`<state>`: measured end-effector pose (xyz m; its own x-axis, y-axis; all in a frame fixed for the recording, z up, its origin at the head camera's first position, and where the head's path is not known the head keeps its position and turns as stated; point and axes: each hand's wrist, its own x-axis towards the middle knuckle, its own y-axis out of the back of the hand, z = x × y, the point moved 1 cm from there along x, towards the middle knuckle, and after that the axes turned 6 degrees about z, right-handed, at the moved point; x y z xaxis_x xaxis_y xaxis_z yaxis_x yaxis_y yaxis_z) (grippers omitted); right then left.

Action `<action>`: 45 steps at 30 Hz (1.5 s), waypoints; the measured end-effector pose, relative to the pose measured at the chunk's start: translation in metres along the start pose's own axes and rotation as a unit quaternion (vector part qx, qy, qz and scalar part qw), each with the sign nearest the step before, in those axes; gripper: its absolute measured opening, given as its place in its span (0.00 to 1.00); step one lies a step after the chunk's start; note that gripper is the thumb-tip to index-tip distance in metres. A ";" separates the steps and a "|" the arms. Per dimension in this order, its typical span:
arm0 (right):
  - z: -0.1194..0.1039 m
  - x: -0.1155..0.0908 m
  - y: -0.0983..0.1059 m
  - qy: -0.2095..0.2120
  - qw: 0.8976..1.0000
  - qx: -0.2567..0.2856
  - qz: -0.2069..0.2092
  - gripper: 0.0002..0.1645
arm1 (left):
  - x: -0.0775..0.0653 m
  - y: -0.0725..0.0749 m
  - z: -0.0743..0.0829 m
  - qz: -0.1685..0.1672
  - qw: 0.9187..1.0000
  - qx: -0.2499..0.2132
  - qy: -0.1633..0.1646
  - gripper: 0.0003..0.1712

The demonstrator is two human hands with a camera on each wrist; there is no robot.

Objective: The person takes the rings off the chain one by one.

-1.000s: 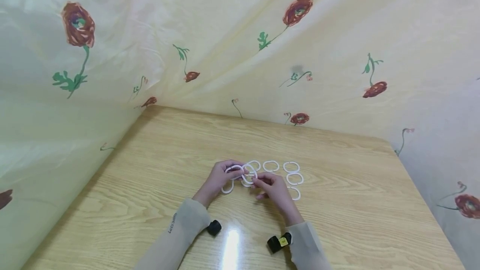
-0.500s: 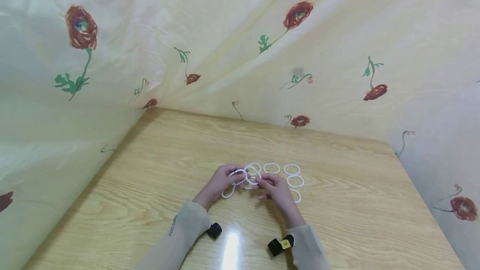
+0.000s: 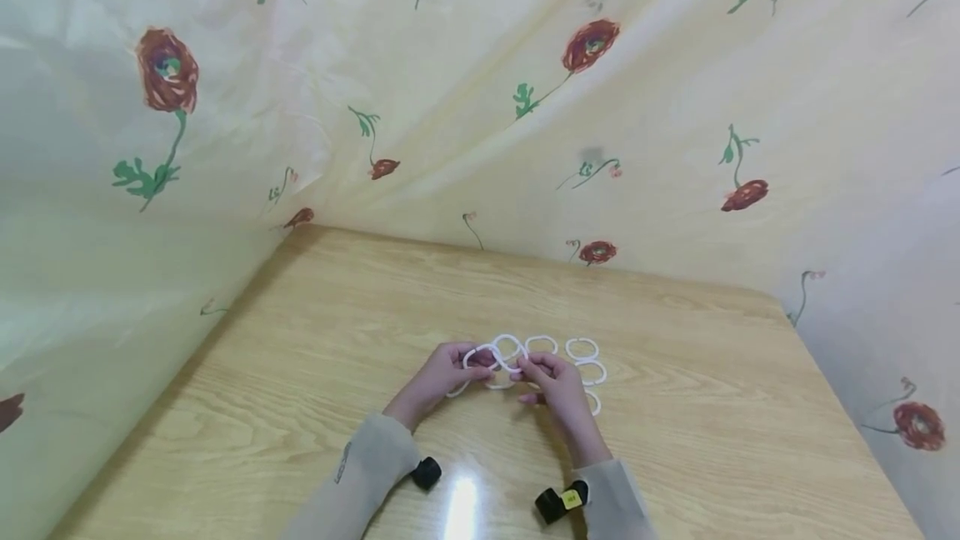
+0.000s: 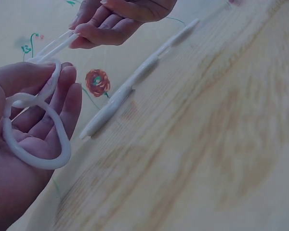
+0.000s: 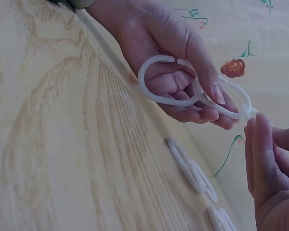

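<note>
White plastic C-shaped chain links are held between my two hands above the table. My left hand (image 3: pixel 441 375) holds one link (image 3: pixel 466 360) between thumb and fingers. Another link (image 4: pixel 43 166) hangs from it across the palm in the left wrist view. With thumb and fingertips, my right hand (image 3: pixel 561 390) pinches the end of a link (image 3: pixel 506 337) that overlaps the left-held one. In the right wrist view, the left thumb lies over the middle link (image 5: pixel 247 96), and the right fingertips (image 5: pixel 262 126) are at its far end.
Several loose white links lie flat on the wooden table (image 3: pixel 360 307) behind and beside the right hand, among them a far link (image 3: pixel 582 357) and a nearer link (image 3: pixel 602 373). Flowered cloth (image 3: pixel 450 107) hangs along the table's back and sides.
The held links have shifted slightly right, with both hands keeping their grip. The head view has tilted up a little, so the table sits lower in the picture.
</note>
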<state>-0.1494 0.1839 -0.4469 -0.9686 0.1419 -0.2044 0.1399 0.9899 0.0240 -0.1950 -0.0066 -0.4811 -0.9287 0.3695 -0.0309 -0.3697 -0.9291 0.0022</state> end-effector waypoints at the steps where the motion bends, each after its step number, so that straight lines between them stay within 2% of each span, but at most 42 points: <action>1: 0.000 0.000 0.000 0.001 1.000 0.001 0.001 0.15 | 0.000 0.000 0.000 0.001 1.000 0.000 0.000 0.17; 5: 0.002 0.000 0.000 0.004 1.000 0.009 0.007 0.15 | -0.001 0.000 -0.002 0.006 1.000 -0.002 -0.012 0.16; 13: 0.003 0.001 0.000 0.009 0.999 0.022 0.025 0.10 | -0.002 0.001 0.001 0.025 0.997 -0.067 -0.029 0.17; 17: 0.002 0.001 0.000 0.013 0.999 0.026 0.029 0.13 | -0.003 0.000 0.003 0.042 0.995 -0.089 -0.031 0.17; 22: 0.004 0.004 -0.003 0.016 0.999 0.024 0.038 0.15 | -0.004 -0.001 0.003 0.064 0.993 -0.098 -0.031 0.16; 27: 0.011 0.009 -0.010 0.021 0.997 0.047 0.059 0.13 | -0.004 0.000 0.005 0.083 0.990 -0.109 -0.032 0.15; 32: 0.018 0.012 -0.012 0.050 0.994 0.067 0.078 0.11 | -0.004 0.001 0.006 0.089 0.988 -0.119 -0.039 0.14; 40: 0.020 0.012 -0.011 0.055 0.991 0.086 0.085 0.15 | -0.004 0.002 0.006 0.093 0.986 -0.135 -0.044 0.14; 45: 0.020 0.011 -0.011 0.062 0.988 0.112 0.085 0.10 | -0.004 0.002 0.007 0.102 0.984 -0.132 -0.058 0.14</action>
<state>-0.1570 0.1740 -0.4691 -0.9429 0.3194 -0.0939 0.3314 0.9275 -0.1727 -0.1928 -0.0100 -0.4740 -0.9853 0.1607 0.0573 -0.1702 -0.9495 -0.2635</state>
